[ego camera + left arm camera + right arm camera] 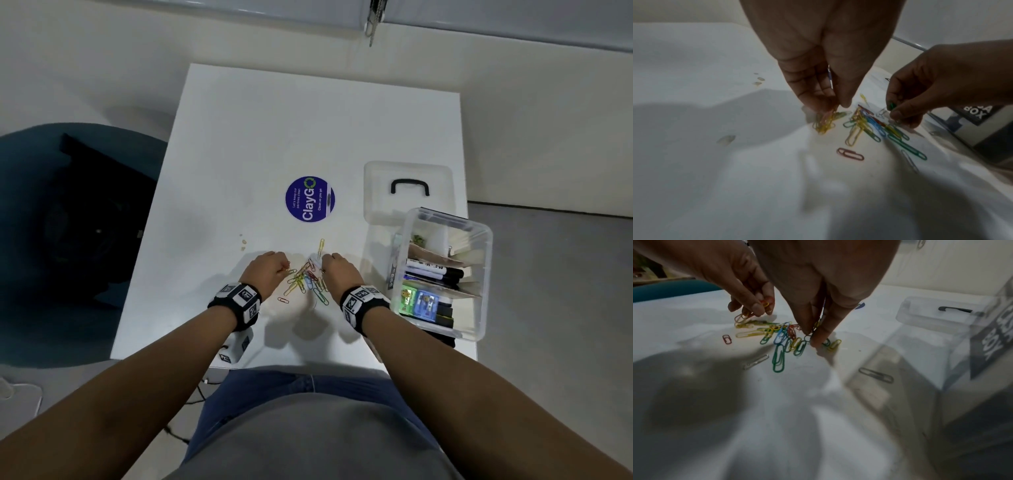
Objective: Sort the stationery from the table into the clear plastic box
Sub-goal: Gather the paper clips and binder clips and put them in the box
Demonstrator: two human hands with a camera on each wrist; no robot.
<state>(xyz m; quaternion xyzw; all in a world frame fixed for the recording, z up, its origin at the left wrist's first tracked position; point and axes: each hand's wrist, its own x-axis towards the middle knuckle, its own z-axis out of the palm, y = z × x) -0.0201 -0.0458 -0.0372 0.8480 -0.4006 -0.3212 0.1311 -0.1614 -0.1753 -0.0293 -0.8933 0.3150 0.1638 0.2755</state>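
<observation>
Office pantry: "ClayGo" sticker (310, 199) on white table (267, 137)

Paper clips (306, 279) lie on the table (260, 130), with the box (445, 274) to their right.

Square white table (308, 130) stands on a pale grey floor (555, 308), near an off-white wall (102, 61). Round teal upholstered chair (30, 240) at the table's left side, black bag (89, 205) on its seat. Lighting dim, soft shadows.

Glossy coloured paper clips (306, 279) lie on the smooth white table (274, 137) beside the clear plastic box (479, 240).
</observation>
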